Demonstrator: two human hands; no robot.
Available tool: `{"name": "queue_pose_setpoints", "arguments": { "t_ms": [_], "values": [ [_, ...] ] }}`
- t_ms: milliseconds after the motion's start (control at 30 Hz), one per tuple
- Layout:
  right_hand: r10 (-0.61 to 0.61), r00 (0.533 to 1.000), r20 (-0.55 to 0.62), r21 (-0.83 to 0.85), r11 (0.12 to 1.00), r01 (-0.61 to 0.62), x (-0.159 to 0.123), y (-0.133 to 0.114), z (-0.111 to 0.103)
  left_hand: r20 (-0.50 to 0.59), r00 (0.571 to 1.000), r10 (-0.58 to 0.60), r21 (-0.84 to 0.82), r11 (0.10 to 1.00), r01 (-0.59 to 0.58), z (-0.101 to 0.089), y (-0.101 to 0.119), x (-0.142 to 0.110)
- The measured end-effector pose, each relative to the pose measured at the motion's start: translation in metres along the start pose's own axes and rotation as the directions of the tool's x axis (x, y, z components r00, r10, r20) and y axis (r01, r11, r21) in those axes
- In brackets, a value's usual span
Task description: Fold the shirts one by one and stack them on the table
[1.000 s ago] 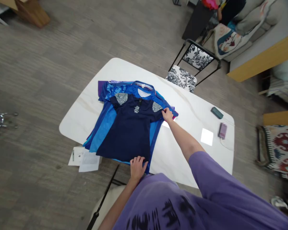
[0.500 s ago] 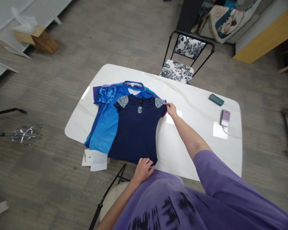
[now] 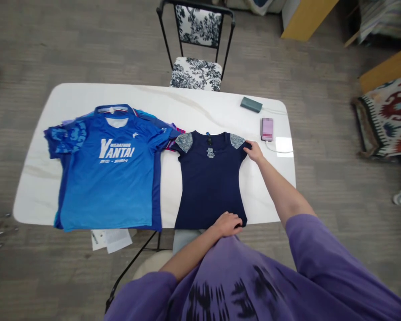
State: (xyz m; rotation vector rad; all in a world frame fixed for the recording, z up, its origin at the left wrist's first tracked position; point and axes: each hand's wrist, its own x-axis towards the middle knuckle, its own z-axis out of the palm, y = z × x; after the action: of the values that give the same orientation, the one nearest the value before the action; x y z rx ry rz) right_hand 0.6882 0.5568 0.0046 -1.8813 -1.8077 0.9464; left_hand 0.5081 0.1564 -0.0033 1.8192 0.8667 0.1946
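Note:
A dark navy short-sleeved T-shirt with grey patterned shoulders lies spread on the white table. At its right sleeve edge, my right hand pinches the fabric. My left hand is closed on the lower right corner of the hem, by the table's near edge. To the left, a blue T-shirt with white "Yantai" lettering lies face up on other shirts, whose sleeves and edges peek out beneath it. The navy T-shirt's left sleeve touches or slightly overlaps the stack's right sleeves.
A dark green case and a phone with a cable lie at the table's right end. A chair with a black-and-white print stands beyond the far edge. Papers show below the near edge, beside another seat.
The navy T-shirt has moved right, off the blue T-shirt, with both my hands holding its right side. The blue T-shirt's lettering now shows. My view has shifted too.

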Motion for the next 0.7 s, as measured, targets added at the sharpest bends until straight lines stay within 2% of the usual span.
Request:
{"name": "queue_pose_setpoints", "arguments": {
  "t_ms": [100,200,267,367,433,500,567,633,700],
  "values": [
    [0.017,0.996,-0.084,-0.113,0.993,-0.026,-0.027,0.047,-0.039,0.012,1.0,0.005,-0.008,1.0,-0.005,0.009,0.014,0.028],
    [-0.003,0.997,-0.075,-0.163,0.987,-0.009,-0.093,0.068,-0.047,-0.099,0.992,-0.078,0.008,0.997,0.079,-0.002,0.013,0.016],
    [-0.038,0.999,0.034,-0.099,0.994,0.041,-0.157,0.072,-0.034,-0.22,0.957,-0.191,0.016,0.98,0.199,-0.018,0.002,-0.011],
    [-0.08,0.968,0.237,0.015,0.997,0.079,-0.263,0.069,0.001,-0.385,0.848,-0.364,0.0,0.919,0.395,-0.045,-0.024,-0.07],
    [-0.089,0.95,0.3,0.062,0.995,0.073,-0.324,0.064,0.024,-0.432,0.793,-0.429,0.002,0.879,0.477,-0.058,-0.041,-0.111],
    [-0.063,0.945,0.32,0.063,0.997,0.044,-0.37,0.059,0.042,-0.401,0.788,-0.466,0.046,0.849,0.526,-0.064,-0.054,-0.146],
    [-0.03,0.952,0.305,0.038,0.999,0.019,-0.398,0.057,0.054,-0.313,0.814,-0.489,0.116,0.831,0.544,-0.067,-0.06,-0.169],
    [-0.001,0.963,0.27,0.008,1.0,-0.001,-0.412,0.056,0.061,-0.234,0.842,-0.486,0.144,0.839,0.524,-0.071,-0.061,-0.179],
    [0.026,0.974,0.225,-0.014,1.0,-0.023,-0.419,0.052,0.066,-0.248,0.835,-0.491,0.026,0.858,0.513,-0.084,-0.061,-0.178]
  ]
}}
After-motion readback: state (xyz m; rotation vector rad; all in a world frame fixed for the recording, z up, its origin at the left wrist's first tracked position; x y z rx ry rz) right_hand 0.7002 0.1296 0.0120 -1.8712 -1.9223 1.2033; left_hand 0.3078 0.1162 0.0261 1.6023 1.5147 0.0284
